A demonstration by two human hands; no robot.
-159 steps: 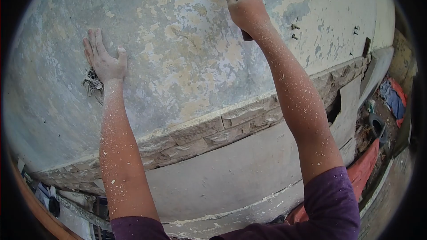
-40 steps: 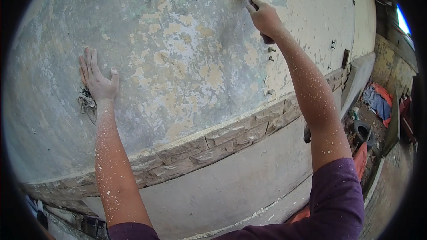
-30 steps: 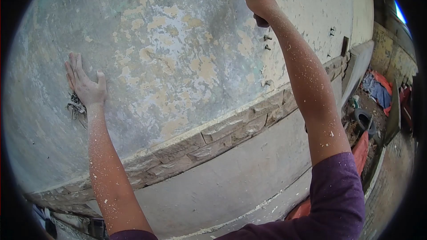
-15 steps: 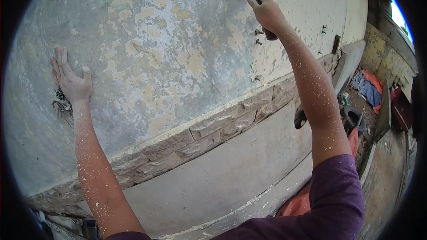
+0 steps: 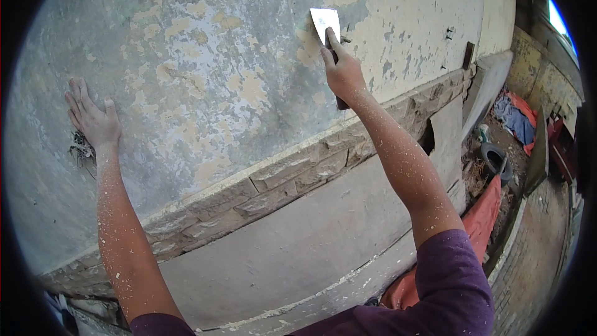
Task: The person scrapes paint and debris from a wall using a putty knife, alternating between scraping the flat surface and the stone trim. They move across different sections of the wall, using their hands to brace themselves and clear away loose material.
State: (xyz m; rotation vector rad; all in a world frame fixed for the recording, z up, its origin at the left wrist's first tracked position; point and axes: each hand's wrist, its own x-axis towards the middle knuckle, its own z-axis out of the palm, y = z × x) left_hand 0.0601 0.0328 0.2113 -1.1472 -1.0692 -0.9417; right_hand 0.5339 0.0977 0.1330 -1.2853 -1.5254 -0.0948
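We see the right hand clamped round the putty knife, upper centre of frame, forefinger laid along it, presumably for control; at frame left, the empty left hand lies flat, fingers apart, on the peeling wall, probably bracing us

Mottled grey-cream wall, purple sleeve

A bright opening shows above a stained yellowish wall and brownish ground.
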